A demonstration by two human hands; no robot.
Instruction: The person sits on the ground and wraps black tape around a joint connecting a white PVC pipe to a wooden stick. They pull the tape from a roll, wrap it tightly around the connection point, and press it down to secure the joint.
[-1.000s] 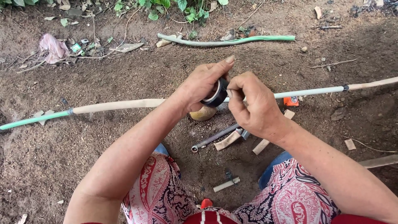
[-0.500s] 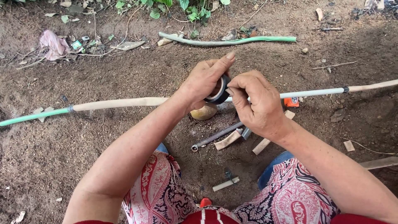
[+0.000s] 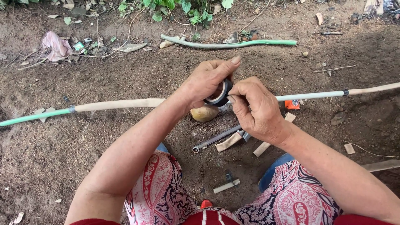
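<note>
Left hand [image 3: 206, 81] grips the black tape roll [image 3: 219, 92] right above the pipe [image 3: 116, 104]; right hand [image 3: 254, 108] pinches at its edge. Probably best to peel slowly and keep the tape taut.

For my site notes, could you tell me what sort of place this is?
Probably a garden or yard outdoors: bare soil underfoot, leafy weeds at the top edge, and a hose lying across the ground. The left hand holds a roll of black tape.
</note>
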